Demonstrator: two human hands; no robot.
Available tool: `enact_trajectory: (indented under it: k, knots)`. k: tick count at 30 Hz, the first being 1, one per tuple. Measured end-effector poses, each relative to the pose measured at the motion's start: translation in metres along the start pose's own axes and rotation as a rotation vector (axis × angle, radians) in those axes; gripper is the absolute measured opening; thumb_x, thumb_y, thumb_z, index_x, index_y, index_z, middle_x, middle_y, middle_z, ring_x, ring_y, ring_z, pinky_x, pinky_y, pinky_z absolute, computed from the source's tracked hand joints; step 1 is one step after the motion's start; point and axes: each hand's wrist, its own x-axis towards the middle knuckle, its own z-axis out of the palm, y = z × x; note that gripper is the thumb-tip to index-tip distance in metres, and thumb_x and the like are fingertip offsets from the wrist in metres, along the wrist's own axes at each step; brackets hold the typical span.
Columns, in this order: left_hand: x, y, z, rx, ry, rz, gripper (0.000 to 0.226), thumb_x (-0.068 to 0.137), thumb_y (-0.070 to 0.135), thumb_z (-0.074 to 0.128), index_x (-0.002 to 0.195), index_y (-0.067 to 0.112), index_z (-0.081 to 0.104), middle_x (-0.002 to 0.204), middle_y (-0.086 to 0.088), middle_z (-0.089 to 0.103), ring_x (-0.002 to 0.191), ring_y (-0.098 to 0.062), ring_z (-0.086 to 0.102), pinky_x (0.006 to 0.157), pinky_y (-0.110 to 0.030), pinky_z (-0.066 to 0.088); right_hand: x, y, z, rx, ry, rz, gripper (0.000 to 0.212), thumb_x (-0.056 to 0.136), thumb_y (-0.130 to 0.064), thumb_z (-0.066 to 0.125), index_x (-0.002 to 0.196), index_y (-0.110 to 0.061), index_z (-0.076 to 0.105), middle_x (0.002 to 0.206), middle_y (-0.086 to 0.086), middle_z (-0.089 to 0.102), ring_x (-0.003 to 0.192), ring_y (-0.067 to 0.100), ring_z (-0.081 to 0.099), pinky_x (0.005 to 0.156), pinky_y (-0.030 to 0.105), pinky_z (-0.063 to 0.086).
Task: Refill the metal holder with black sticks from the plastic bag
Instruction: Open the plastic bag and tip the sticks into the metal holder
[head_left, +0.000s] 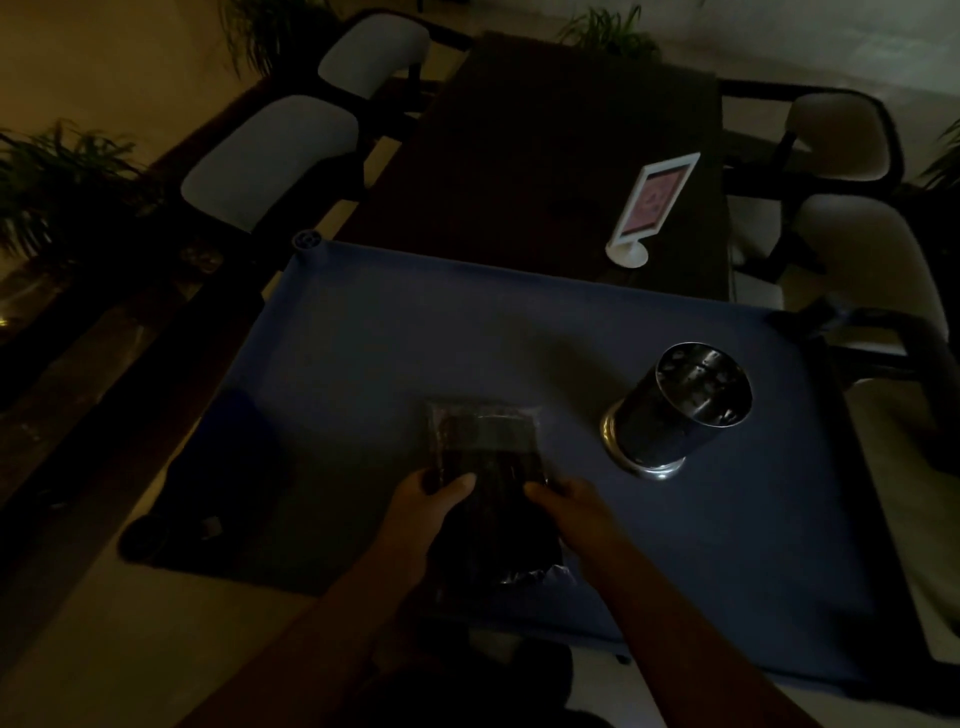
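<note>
Plastic bag (485, 467) gripped by left hand (426, 499) and right hand (563, 506).

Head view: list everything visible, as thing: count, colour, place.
plastic bag: one, clear with dark contents, near middle of the blue table
metal holder: one, silver, upright on blue table, right of the bag
blue table: one, blue, foreground
dark table: one, dark brown, beyond blue table
sign stand: one, white frame, dark table's right side
chairs: four, pale seats, two on each side of the dark table
plants: at least three, green, left and far edges
left hand: grips bag's left side
right hand: holds bag's right side
</note>
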Motion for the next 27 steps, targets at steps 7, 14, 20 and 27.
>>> enact_trajectory:
  k: [7, 14, 20, 27]
  knots:
    - [-0.003, 0.001, 0.001, -0.034, -0.176, -0.109, 0.035, 0.077, 0.037, 0.077, 0.103, 0.014, 0.072, 0.096, -0.007, 0.078, 0.086, -0.026, 0.076, 0.068, -0.039, 0.059, -0.001, -0.002, -0.005, 0.142, -0.149, 0.081, 0.029, 0.088, -0.020, 0.069, 0.112, -0.003, 0.069, 0.109, 0.022, 0.073, 0.103, 0.038, 0.069, 0.098, 0.055, 0.051]
    - [-0.004, 0.004, 0.010, -0.186, -0.244, -0.119, 0.035, 0.077, 0.023, 0.077, 0.108, 0.007, 0.071, 0.102, -0.015, 0.076, 0.095, -0.035, 0.073, 0.080, -0.047, 0.055, -0.008, -0.011, -0.013, 0.276, -0.179, 0.024, 0.040, 0.089, -0.005, 0.064, 0.128, -0.002, 0.056, 0.125, 0.023, 0.065, 0.115, 0.039, 0.062, 0.105, 0.056, 0.044]
    - [-0.012, 0.015, 0.009, -0.156, -0.339, -0.065, 0.045, 0.078, 0.026, 0.075, 0.119, 0.012, 0.064, 0.113, -0.014, 0.073, 0.101, -0.031, 0.071, 0.078, -0.042, 0.056, -0.015, -0.020, -0.019, 0.289, -0.217, -0.012, 0.028, 0.087, -0.001, 0.064, 0.114, -0.009, 0.063, 0.108, 0.014, 0.073, 0.100, 0.030, 0.071, 0.090, 0.045, 0.056]
    - [-0.010, 0.018, 0.011, -0.066, -0.205, 0.082, 0.042, 0.060, 0.034, 0.088, 0.097, 0.040, 0.070, 0.102, 0.002, 0.076, 0.092, -0.022, 0.074, 0.076, -0.041, 0.060, -0.019, -0.031, -0.013, 0.224, -0.167, -0.053, 0.043, 0.087, -0.007, 0.067, 0.128, -0.011, 0.054, 0.123, 0.016, 0.065, 0.113, 0.033, 0.064, 0.102, 0.055, 0.048]
